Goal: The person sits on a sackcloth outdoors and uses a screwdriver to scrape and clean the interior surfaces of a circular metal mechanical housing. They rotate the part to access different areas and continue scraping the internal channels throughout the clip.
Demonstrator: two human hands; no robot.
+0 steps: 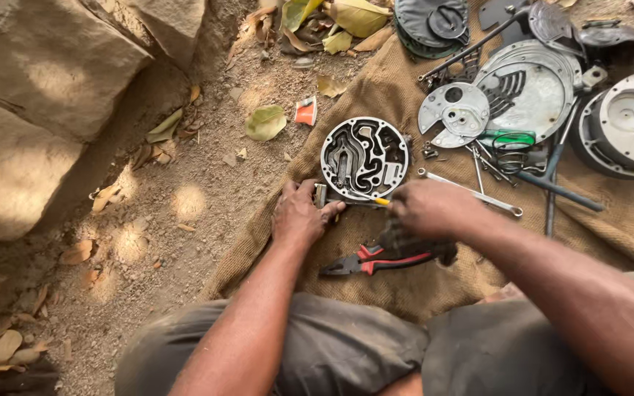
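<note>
Gripping a yellow-handled screwdriver [377, 199], your right hand [428, 208] is clenched around it with the tip at the near edge of the round metal housing plate [365, 158], whose face shows winding cast channels. Your left hand [301, 214] clasps the plate's near-left rim on the burlap cloth [376, 88]. Just below your grip lie red-handled pliers [376, 260]; beyond your right hand, a spanner [471, 193] and grey metal discs [522, 88].

Just beyond the grip, the round channelled plate [365, 158] is dull cast metal; beneath lies rough woven burlap [376, 95]; nearer, pliers [376, 261] show glossy red plastic handles.
</note>
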